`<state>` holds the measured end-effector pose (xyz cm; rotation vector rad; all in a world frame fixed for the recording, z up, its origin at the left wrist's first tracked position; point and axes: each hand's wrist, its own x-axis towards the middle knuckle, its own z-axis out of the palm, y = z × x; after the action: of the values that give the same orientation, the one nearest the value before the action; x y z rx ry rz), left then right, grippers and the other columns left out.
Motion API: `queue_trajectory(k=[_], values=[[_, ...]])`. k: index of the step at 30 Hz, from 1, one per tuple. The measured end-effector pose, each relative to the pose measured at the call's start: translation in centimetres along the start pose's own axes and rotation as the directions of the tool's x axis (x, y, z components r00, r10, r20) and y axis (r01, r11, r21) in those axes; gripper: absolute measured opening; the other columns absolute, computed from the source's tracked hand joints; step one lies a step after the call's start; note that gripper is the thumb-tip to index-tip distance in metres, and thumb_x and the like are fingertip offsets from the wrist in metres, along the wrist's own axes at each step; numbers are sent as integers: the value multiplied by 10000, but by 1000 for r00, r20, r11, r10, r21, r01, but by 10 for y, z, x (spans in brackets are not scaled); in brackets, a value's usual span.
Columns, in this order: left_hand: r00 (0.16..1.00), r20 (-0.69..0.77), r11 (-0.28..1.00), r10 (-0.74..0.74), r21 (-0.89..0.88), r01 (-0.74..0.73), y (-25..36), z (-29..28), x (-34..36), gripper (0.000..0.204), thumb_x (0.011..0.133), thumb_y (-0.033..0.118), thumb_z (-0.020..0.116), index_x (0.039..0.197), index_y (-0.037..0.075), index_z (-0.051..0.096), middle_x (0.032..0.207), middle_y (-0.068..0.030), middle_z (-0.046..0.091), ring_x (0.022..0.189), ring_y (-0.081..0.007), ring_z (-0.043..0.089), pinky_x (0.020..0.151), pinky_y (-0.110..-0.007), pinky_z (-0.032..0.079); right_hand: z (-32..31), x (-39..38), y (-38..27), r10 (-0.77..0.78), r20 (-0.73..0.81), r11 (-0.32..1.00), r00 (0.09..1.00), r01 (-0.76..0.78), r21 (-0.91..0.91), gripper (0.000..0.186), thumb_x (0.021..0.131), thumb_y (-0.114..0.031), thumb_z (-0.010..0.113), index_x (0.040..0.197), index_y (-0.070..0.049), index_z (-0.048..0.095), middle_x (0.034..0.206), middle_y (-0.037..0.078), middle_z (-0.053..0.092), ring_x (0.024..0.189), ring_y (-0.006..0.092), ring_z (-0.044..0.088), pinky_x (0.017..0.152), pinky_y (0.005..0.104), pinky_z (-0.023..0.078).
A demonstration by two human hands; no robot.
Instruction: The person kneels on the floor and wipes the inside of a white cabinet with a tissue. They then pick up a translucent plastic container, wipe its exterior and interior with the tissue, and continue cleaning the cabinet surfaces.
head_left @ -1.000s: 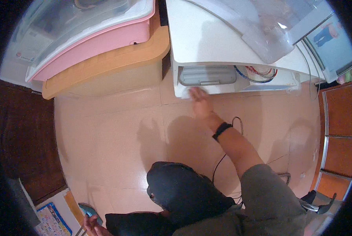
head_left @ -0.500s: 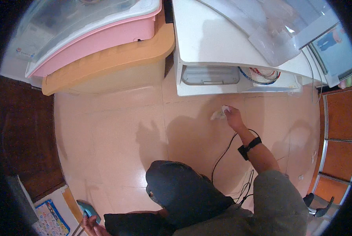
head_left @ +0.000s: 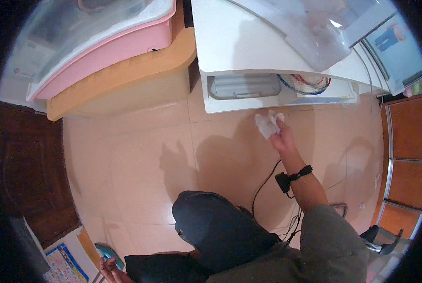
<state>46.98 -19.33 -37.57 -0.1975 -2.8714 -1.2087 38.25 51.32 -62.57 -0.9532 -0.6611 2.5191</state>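
Observation:
My right hand (head_left: 282, 137) is closed on a crumpled white tissue (head_left: 267, 125), held over the tiled floor just in front of the white cabinet (head_left: 241, 56). A black strap with a small box (head_left: 283, 182) circles my right wrist. At the lower left my left hand (head_left: 111, 271) is partly cut off by the dark picture rim. Its fingers look curled together, and what they hold, if anything, is hidden. Beside them lies a teal object (head_left: 108, 253), perhaps a slipper. My bent knee (head_left: 215, 219) in dark trousers fills the lower middle.
Black cables (head_left: 263, 186) trail over the floor beside my right arm. The cabinet's low shelf holds a grey plastic bin (head_left: 245, 87) and rackets (head_left: 307, 84). A pink tub (head_left: 112, 52) stands on a wooden-edged unit (head_left: 126, 70). Brown doors flank both sides.
My right hand has moved slightly up toward the cabinet, and the tissue shows more spread out. My left hand stays at the lower left. The view has shifted slightly.

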Motion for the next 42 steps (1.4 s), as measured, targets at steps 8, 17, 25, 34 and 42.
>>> queue_trajectory(k=[8, 17, 25, 34, 42], values=[[974, -111, 966, -196, -191, 172, 59, 32, 28, 528, 1060, 365, 405, 1406, -34, 402, 1250, -194, 596, 1164, -296, 563, 1088, -444, 376, -20, 88, 36, -650, 444, -218, 617, 408, -886, 300, 931, -165, 662, 1179, -5, 607, 1206, 154, 612, 1095, 301, 598, 969, 401, 484], [993, -90, 972, -77, -227, 55, 66, 38, 42, 421, 1054, 313, 422, 1257, -46, 509, 1211, -194, 581, 1041, -288, 575, 947, -441, 465, 96, 51, 139, -170, 851, -596, 496, 636, -490, 341, 851, -31, 548, 1179, 20, 628, 1240, 150, 593, 1161, 341, 535, 1031, 427, 449], [992, -64, 988, 112, 117, -104, 38, 30, 36, 406, 1060, 296, 415, 1251, -42, 533, 1236, -216, 567, 1080, -357, 590, 924, -470, 509, 5, 69, 44, -169, 875, -662, 454, 605, -442, 415, 822, -86, 596, 1232, -65, 656, 1281, 141, 586, 1209, 353, 519, 1077, 474, 410], [979, -77, 972, 190, -129, -198, -6, 28, 45, 396, 1064, 268, 422, 1374, 26, 464, 1301, -219, 549, 1164, -341, 573, 969, -475, 490, -55, 39, -74, -713, -81, 295, 697, 193, -936, 246, 865, -138, 723, 1065, -5, 669, 1032, 129, 690, 929, 256, 670, 839, 372, 534], [996, -82, 953, -44, -302, 18, 19, 37, 59, 459, 1047, 320, 480, 1358, -17, 495, 1241, -148, 615, 1156, -255, 558, 1036, -393, 404, -8, 65, 0, -805, 164, 34, 570, 320, -947, 264, 858, -159, 754, 1043, 11, 672, 1046, 150, 684, 1012, 252, 650, 889, 363, 509]])
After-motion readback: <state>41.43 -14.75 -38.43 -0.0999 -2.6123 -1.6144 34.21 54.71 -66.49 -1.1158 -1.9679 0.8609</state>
